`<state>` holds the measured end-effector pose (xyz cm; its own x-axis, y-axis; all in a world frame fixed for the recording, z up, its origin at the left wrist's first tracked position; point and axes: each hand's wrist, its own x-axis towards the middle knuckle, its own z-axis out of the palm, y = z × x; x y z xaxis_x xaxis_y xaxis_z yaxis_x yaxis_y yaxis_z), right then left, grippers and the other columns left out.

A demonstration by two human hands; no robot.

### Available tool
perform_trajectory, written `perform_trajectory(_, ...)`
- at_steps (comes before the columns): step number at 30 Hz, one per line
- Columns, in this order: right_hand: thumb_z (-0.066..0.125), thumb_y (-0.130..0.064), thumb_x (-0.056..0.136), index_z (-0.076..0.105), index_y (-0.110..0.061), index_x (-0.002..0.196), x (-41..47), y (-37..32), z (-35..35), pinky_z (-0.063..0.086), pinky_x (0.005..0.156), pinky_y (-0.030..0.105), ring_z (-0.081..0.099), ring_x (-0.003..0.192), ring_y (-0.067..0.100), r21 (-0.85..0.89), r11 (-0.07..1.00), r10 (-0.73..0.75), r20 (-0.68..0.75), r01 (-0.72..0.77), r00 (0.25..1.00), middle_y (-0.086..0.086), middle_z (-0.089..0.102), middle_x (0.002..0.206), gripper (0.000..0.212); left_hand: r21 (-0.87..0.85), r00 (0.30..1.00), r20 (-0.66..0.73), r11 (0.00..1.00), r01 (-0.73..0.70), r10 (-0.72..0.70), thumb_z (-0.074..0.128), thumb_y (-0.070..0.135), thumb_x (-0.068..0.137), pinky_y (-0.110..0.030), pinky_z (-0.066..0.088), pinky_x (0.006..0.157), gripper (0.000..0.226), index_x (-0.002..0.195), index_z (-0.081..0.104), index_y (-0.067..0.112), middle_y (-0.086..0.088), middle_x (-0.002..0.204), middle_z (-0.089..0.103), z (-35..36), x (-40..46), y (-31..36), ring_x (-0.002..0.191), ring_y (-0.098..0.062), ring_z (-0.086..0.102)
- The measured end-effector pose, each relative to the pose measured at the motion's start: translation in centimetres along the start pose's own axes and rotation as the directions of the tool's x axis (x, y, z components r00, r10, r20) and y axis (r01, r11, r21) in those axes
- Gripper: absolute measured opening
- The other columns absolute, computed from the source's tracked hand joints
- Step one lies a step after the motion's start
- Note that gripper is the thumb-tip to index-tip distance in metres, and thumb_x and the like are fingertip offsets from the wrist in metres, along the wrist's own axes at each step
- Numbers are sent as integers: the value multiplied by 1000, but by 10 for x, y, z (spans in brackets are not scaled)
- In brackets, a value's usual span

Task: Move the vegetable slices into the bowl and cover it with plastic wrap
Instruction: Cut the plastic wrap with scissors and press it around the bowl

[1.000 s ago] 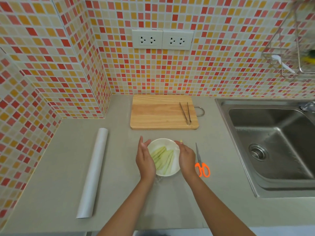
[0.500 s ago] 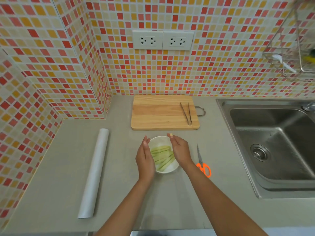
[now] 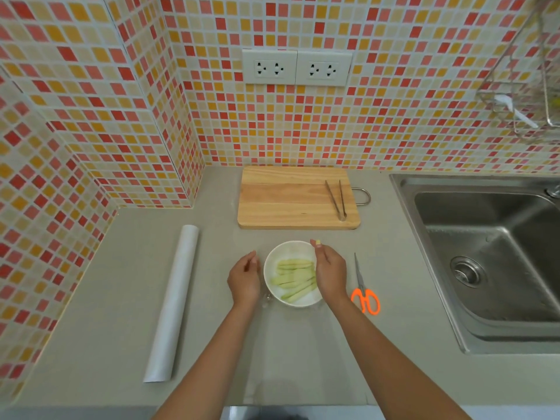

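Observation:
A white bowl (image 3: 285,253) stands on the grey counter with several pale green vegetable slices (image 3: 295,278) in it. A clear sheet of plastic wrap (image 3: 291,344) lies over and around the bowl, faint against the counter. My left hand (image 3: 244,278) is just left of the bowl, fingers loosely curled, a small gap from the rim. My right hand (image 3: 330,271) rests on the bowl's right rim, fingers pressed over the edge. The plastic wrap roll (image 3: 172,301) lies to the left.
A wooden cutting board (image 3: 291,198) with metal tongs (image 3: 336,200) sits behind the bowl. Orange-handled scissors (image 3: 365,289) lie right of it. A steel sink (image 3: 485,253) fills the right side. Tiled walls close the back and left.
My left hand has drawn slightly away from the bowl's left rim. My right hand moved from the far rim down along the right side.

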<state>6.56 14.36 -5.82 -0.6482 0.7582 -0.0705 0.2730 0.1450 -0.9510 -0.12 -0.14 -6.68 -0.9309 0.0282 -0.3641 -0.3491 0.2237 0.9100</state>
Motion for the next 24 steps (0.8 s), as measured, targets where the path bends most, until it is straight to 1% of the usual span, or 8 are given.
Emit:
perform_trajectory(4,44,-28,99,72,-12,100,0,1,0,44,71,29,59,76,13,5,1000,-3,3,3,1000,0,68,80,32,212,994,108,977,0,-23,56,14,87,-27,44,66,22,72,72,15,0,70,68,-1,-2,-1,71,-20,61)
perform_trajectory(8,44,-28,100,72,-14,101,0,3,0,45,70,25,60,79,12,-30,999,-18,8,19,1000,-4,67,80,31,262,986,129,963,65,-101,57,5,80,-34,42,59,33,49,52,14,-4,52,50,-1,6,6,58,-22,46)
perform_trajectory(13,44,-27,99,71,-10,104,1,5,-1,45,73,22,63,86,12,-113,989,-94,28,96,995,-1,71,91,32,487,971,195,846,-217,137,46,-7,73,-32,31,51,39,53,26,21,-7,56,42,-2,4,14,60,-23,27)
perform_trajectory(14,44,-27,99,71,-11,103,1,5,0,46,73,24,63,85,12,-118,988,-99,23,101,995,-1,71,90,32,511,968,201,826,-237,153,45,-6,72,-36,35,49,36,45,46,18,-10,56,44,-2,4,13,55,-30,30)
perform_trajectory(15,43,-28,100,71,-11,100,1,5,0,47,71,26,63,81,12,-127,986,-103,19,104,995,-2,71,86,33,565,962,207,782,-265,176,46,-3,75,-40,42,54,14,65,55,-3,-14,64,48,-3,4,13,60,-36,40)
perform_trajectory(17,43,-30,99,71,-13,93,1,6,1,47,66,28,61,74,10,-141,985,-103,14,104,995,-4,68,77,33,627,956,211,722,-292,203,46,5,83,-37,48,67,16,74,59,11,-7,83,52,-4,6,9,76,-26,53)
perform_trajectory(21,44,-31,99,61,-20,71,2,7,0,41,57,23,54,61,5,-133,987,-90,6,90,996,-7,59,62,35,484,954,154,822,-301,258,49,12,95,-30,37,68,24,77,63,6,-8,87,57,-13,18,5,86,-29,58)
perform_trajectory(24,45,-30,99,49,-27,59,3,7,-1,37,54,25,47,54,5,-121,990,-77,-13,75,997,-7,51,54,40,315,986,4,936,-160,167,41,20,102,-30,41,77,39,95,74,0,-16,100,71,-24,29,7,99,-33,63)
